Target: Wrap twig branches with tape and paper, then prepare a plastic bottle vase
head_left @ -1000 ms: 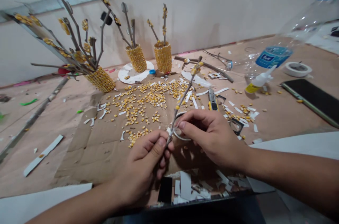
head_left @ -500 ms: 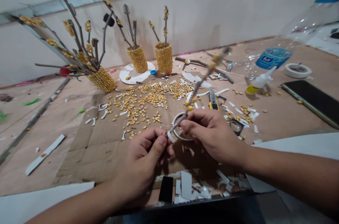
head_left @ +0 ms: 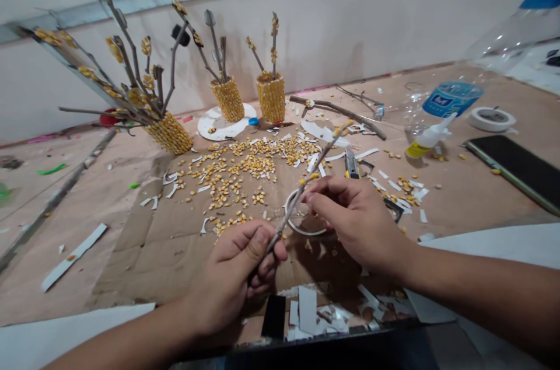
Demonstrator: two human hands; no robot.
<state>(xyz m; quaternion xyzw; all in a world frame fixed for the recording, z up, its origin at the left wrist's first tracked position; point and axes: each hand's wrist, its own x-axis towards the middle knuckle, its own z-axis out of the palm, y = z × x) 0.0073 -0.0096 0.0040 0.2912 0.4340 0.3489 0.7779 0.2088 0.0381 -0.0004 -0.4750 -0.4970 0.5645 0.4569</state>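
A thin twig (head_left: 285,219) with yellow corn kernels stuck along its upper part slants up and away above the cardboard. Its lower end is gripped between the thumb and fingers of my left hand (head_left: 249,256). Farther up, just below the kernels, my right hand (head_left: 350,215) pinches the twig with thumb and forefinger. Behind and below the twig lies a white tape ring (head_left: 308,232), partly hidden by my right hand. Loose corn kernels (head_left: 254,163) are spread over the cardboard (head_left: 144,247) beyond my hands.
Three kernel-covered pots (head_left: 271,98) holding twigs stand at the back left. A utility knife (head_left: 351,164) lies beyond my right hand. To the right are a glue bottle (head_left: 431,136), a large plastic bottle (head_left: 455,96), a tape roll (head_left: 491,118) and a phone (head_left: 520,166). Paper scraps (head_left: 308,309) litter the front edge.
The twig has turned in my hands, and its far tip has moved lower and to the left. A white strip seen by my left fingertips no longer shows there.
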